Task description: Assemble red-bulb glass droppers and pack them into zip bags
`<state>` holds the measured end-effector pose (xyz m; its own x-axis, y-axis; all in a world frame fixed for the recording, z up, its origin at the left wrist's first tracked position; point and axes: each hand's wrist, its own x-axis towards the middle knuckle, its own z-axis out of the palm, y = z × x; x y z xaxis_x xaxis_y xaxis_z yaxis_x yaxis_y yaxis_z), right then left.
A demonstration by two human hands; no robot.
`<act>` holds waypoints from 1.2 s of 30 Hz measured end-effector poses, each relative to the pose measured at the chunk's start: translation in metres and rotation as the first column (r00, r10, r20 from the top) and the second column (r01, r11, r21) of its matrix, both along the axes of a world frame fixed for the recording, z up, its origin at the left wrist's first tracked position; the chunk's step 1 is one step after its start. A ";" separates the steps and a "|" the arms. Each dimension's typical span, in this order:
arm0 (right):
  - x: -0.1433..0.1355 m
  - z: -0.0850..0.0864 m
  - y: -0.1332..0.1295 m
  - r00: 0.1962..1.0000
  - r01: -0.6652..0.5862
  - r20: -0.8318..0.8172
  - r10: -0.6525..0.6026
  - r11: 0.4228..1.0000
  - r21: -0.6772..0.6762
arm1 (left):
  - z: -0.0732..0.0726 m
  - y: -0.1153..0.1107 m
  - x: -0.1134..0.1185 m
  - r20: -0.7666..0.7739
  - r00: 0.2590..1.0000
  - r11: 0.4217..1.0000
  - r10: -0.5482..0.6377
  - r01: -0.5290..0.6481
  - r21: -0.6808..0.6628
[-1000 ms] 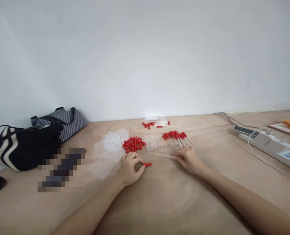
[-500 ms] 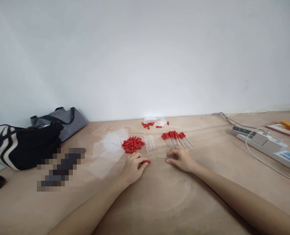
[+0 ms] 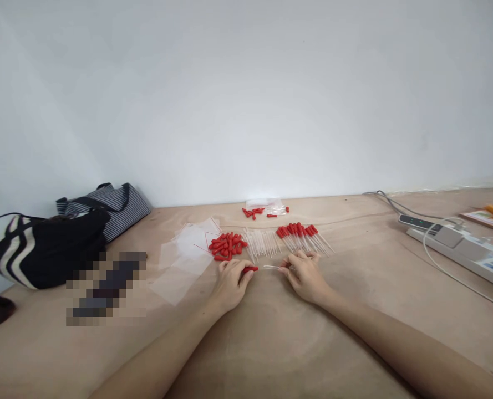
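My left hand [image 3: 232,284] is closed, with a red rubber dropper bulb [image 3: 251,269] pinched between thumb and fingers. Facing it, my right hand [image 3: 305,276] grips a thin clear dropper tube [image 3: 272,267], whose free end points left at the bulb. A short gap separates the two. Just beyond my left hand lies a heap of loose red bulbs [image 3: 228,245]. Bare tubes [image 3: 263,245] are spread side by side in the middle. Past my right hand rests a row of droppers [image 3: 306,237] with red bulbs on their far ends.
Clear plastic bags [image 3: 183,249] lie left of the heap. More red bulbs [image 3: 253,212] and a small bag [image 3: 265,203] are near the wall. A striped bag [image 3: 125,213] and a black bag [image 3: 59,249] stand at left; a power strip [image 3: 474,257] with cables at right.
My right hand has shifted slightly left, and the tube's free end is closer to the bulb. My left hand still holds the bulb. The view has shifted slightly.
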<state>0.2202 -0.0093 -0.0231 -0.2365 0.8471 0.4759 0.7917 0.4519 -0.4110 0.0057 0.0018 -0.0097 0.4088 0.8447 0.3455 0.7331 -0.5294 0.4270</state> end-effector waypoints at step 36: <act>-0.018 0.012 -0.015 0.981 -0.189 0.050 0.187 0.981 0.047 | 0.001 -0.012 0.004 -0.017 0.994 0.984 -0.113 0.114 0.134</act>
